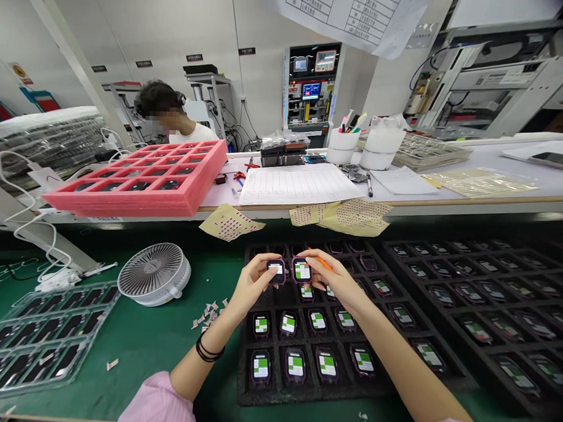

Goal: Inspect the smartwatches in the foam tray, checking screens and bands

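Note:
My left hand (pixel 259 273) grips a smartwatch body (pixel 277 273) with a lit screen, the thumb lying on its display. Close beside it, my right hand (pixel 325 273) holds a second smartwatch body (pixel 302 270) showing a white and green screen. An orange pen-like stick (pixel 320 259) also sits in my right hand. Both hands are above a black foam tray (pixel 275 392), whose pockets hold several more watch bodies, such as a lit watch (pixel 260 365) in the front row. A pocket just below the left watch shows bare foam.
A second black tray (pixel 448 312) of watches lies at right. A white fan (pixel 154 271), small loose pieces (pixel 208 314) and a clear plastic tray (pixel 79 367) are at left. The shelf (pixel 420 206) ahead carries a pink foam tray (pixel 171 204) and papers (pixel 296 184). A person (pixel 167 114) sits beyond.

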Action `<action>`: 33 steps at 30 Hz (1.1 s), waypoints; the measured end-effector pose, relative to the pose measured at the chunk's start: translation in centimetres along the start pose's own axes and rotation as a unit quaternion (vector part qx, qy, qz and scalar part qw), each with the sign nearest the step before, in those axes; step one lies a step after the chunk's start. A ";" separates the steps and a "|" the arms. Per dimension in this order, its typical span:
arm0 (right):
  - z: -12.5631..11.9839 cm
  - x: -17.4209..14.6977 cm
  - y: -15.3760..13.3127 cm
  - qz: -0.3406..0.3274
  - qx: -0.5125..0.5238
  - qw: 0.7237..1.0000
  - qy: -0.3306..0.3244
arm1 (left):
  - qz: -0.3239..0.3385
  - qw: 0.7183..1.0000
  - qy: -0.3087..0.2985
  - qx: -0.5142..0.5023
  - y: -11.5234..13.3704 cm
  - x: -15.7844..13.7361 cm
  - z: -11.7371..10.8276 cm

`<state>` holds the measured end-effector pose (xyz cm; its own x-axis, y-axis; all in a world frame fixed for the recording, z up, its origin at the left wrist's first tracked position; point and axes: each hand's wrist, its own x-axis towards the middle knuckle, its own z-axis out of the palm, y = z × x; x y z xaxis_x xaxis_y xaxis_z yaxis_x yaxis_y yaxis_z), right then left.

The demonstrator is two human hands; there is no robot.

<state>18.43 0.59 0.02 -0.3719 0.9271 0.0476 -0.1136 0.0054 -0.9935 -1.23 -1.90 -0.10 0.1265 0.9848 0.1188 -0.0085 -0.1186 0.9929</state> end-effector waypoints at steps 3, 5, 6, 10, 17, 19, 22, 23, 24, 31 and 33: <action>0.0 -0.1 0.0 -0.009 -0.001 1.000 -0.029 | 0.009 1.000 -0.003 -0.001 -0.1 0.0 0.0; -0.1 0.0 0.3 -0.018 0.001 0.999 -0.041 | 0.013 1.000 -0.001 0.000 -0.2 0.0 0.0; -0.1 0.0 0.4 -0.022 0.000 0.999 -0.044 | 0.015 1.000 0.001 0.001 -0.2 0.0 0.0; 0.0 -0.1 0.5 -0.028 -0.005 0.998 -0.047 | 0.002 1.000 0.010 0.004 0.0 0.0 0.1; 0.1 -0.3 -0.1 -0.017 0.001 0.998 -0.056 | -0.002 1.000 0.013 -0.006 0.4 -0.2 0.0; 0.1 -0.2 0.0 -0.022 0.001 0.999 -0.049 | 0.002 1.000 0.011 -0.005 0.3 -0.2 -0.1; 0.0 -0.2 0.0 -0.027 -0.005 0.999 -0.032 | 0.006 1.000 0.013 0.003 0.1 0.0 -0.1; 0.1 -0.3 0.0 -0.025 -0.005 0.999 -0.028 | 0.006 1.000 0.012 0.005 0.1 0.0 -0.1; 0.1 -0.3 -0.1 -0.023 -0.002 0.999 -0.025 | 0.005 1.000 0.012 0.005 0.0 0.0 0.0; 0.2 -0.3 -0.2 -0.013 0.009 1.000 -0.005 | 0.004 1.000 -0.004 -0.008 0.3 -0.1 -0.1; 0.1 -0.2 -0.2 -0.013 0.009 1.000 -0.008 | 0.004 1.000 -0.023 -0.016 0.5 -0.3 -0.2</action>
<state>18.48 0.35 0.18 -0.3823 0.9209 0.0757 -0.1405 0.0231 -0.9898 -1.44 -2.19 0.39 0.1716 0.9769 0.1270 -0.0416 -0.1217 0.9917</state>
